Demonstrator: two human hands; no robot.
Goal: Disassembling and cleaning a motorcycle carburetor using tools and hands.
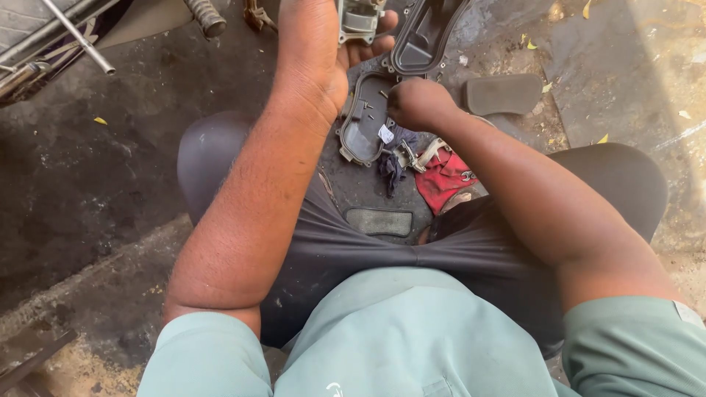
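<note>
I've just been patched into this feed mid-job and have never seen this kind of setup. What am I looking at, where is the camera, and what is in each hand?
This is one view from a camera on a person's head, looking down at their lap and two bare hands; there is no machine. The left hand holds up a small grey metal part. The right hand is closed, reaching down into an oval black cover on the dirty ground. Whether it grips anything cannot be seen. Nearby lie a red rag, a second black cover and a dark pad.
</note>
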